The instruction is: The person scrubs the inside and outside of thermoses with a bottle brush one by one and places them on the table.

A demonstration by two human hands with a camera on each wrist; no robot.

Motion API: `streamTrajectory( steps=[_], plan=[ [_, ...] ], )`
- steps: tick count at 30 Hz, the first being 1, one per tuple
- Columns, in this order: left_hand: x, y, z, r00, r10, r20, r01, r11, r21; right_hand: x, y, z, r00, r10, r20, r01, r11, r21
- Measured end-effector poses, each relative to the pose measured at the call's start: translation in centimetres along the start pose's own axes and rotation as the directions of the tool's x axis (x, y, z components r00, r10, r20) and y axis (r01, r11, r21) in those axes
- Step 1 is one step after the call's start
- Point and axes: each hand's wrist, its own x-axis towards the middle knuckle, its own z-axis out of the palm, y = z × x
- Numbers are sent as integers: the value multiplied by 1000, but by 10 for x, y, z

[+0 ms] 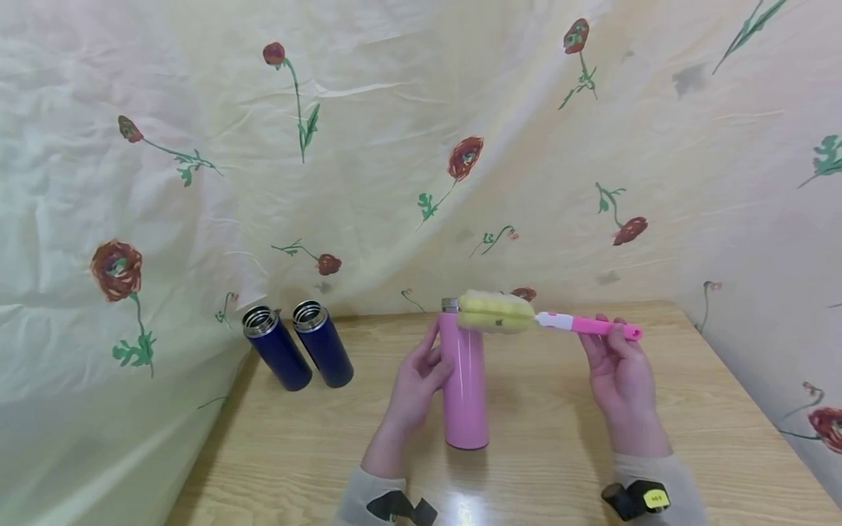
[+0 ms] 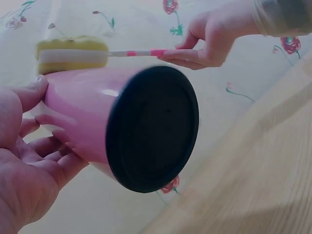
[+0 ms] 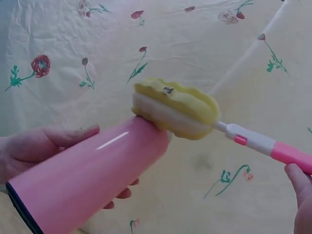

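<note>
My left hand [image 1: 416, 380] grips a pink bottle [image 1: 465, 387] around its side, and the bottle's dark base [image 2: 153, 129] faces the left wrist camera. Between thumb and fingers, my right hand [image 1: 621, 372] holds a bottle brush by its pink and white handle [image 1: 585, 325]. The brush's yellow and white sponge head [image 3: 175, 107] lies crosswise at the upper end of the bottle. It hides part of the bottle's metal neck [image 1: 450, 305]. In the right wrist view the sponge appears against the bottle's shoulder; only part of the right hand [image 3: 302, 195] shows there.
Two dark blue bottles [image 1: 278, 349] [image 1: 324, 345] with uncovered metal mouths stand at the back left of the wooden table [image 1: 539, 453]. A flower-printed cloth [image 1: 368, 183] rises behind the table and along both sides.
</note>
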Motion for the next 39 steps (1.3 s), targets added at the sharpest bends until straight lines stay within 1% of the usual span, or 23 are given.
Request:
streamTrajectory(
  steps=[3, 9, 13, 16, 20, 23, 27, 30, 34, 37, 39],
  plan=[
    [-1, -1, 2, 1000, 0, 4, 0, 1000, 2, -1, 4, 1, 1000, -6, -6, 6, 1000, 6],
    [-1, -2, 4, 998, -31, -46, 33, 999, 27, -1, 9, 0, 1000, -20, -7, 20, 999, -45],
    [-1, -1, 3, 997, -13, -70, 17, 997, 71, 0, 9, 0, 999, -35, -5, 34, 996, -80],
    [-1, 0, 2, 997, -8, -73, 15, 995, 97, -1, 8, -1, 999, -36, -1, 35, 995, -96],
    [0, 1, 2, 998, -3, -57, 8, 996, 85, -1, 7, 0, 999, -37, 5, 38, 993, -111],
    [1, 2, 1, 999, 12, -39, -9, 997, 81, -2, 7, 0, 999, -37, 8, 38, 992, -118],
    [1, 5, 2, 1000, 14, -19, -13, 998, 67, -1, 5, 1, 1000, -24, -6, 23, 988, -151],
    [1, 6, 3, 1000, 12, -15, -11, 998, 55, 1, 3, -2, 1000, -5, -10, 3, 982, -187],
    [1, 6, 2, 1000, 24, -11, -23, 998, 57, 3, 1, -6, 999, 33, -5, -33, 977, -210],
    [0, 7, 1, 999, 37, -2, -37, 996, 77, 4, 0, -9, 998, 61, 7, -58, 972, -227],
    [-1, 8, 0, 999, 43, -9, -42, 995, 94, 5, -1, -11, 997, 72, 28, -63, 962, -265]
  ],
)
